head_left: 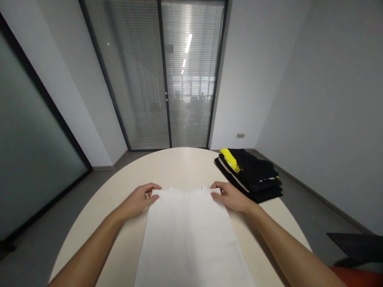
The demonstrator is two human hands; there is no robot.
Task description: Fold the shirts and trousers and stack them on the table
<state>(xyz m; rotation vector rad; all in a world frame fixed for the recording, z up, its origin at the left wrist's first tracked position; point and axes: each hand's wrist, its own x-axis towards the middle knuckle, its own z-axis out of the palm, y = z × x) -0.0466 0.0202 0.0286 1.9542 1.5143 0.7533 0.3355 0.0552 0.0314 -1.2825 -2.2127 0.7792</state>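
Observation:
A white cloth garment (188,235) lies on the round table, its near end running out of the bottom of the view. Its exact kind does not show; the far edge looks slightly wavy, with a small dark mark near the right. My left hand (140,199) pinches the far left corner between thumb and fingers. At the far right corner, my right hand (230,196) grips the fabric the same way. The cloth between both hands is spread fairly flat, with faint creases down its middle.
A stack of folded dark clothes (251,171), the top one black with a yellow patch, sits at the table's back right. The pale round table (179,163) curves away toward glass doors (167,79). A black and red object (359,255) stands at the lower right.

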